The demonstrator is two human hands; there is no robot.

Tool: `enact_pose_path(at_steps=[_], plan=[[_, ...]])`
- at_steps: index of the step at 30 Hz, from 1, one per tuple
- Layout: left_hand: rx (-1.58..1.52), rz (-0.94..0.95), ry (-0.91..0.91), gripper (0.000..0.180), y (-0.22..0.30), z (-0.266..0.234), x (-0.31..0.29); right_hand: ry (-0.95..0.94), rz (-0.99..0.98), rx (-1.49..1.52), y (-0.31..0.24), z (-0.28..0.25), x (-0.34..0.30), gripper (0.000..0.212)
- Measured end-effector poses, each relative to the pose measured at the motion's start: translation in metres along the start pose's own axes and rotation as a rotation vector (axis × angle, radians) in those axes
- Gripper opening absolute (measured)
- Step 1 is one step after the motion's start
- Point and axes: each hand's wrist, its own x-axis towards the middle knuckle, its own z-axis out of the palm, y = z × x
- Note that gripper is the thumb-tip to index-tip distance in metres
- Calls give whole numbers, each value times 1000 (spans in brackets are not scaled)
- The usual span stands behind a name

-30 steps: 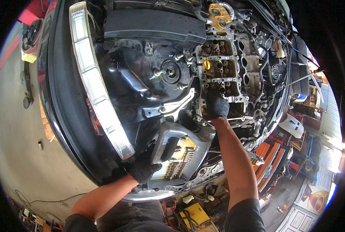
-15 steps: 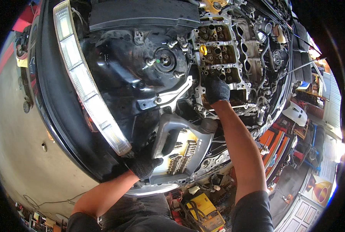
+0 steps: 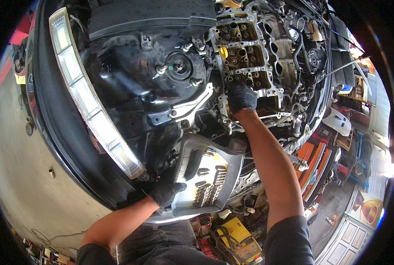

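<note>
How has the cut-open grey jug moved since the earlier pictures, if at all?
Yes: in this view the jug has shifted slightly down and right, away from the metal bracket.

A long clear lamp strip [image 3: 91, 95] is running down the left of the view, while a small cylinder [image 3: 52, 173] is sitting on the beige floor [image 3: 16, 163], with a thin cable [image 3: 58, 237] lying nearer the lower edge. Right side: black tyres [image 3: 342, 73] are sitting above a pale curved panel [image 3: 337, 123], and orange-fronted drawers [image 3: 309, 161] are standing below that, near a blue frame [image 3: 360, 163]. At the bottom a yellow box [image 3: 245, 244] is sitting amid clutter (mostly too small to tell), and a poster [image 3: 368, 211] is hanging lower right.
</note>
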Motion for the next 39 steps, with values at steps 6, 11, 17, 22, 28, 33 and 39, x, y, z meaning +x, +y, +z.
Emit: enact_pose_path(at_steps=[6,11,17,22,28,33,39], plan=[[17,37,58,69,4,2,1,-17,9,8,1,0,1,23],[-32,65,71,69,5,3,0,-40,53,-23,-6,-8,2,25],[53,-164,57,69,1,-4,1,-23,62,9,-13,-8,4,28],[84,12,128,70,-6,-3,4,-13,142,19,-11,6,17,26],[4,-27,88,77,-1,-1,3,96,16,119,-4,-4,-6,19],[-73,-88,107,76,-4,3,4,525,-82,720,11,-45,-112,20],[58,62,185,57,-24,-3,8,437,-170,465,19,-79,-243,26]])
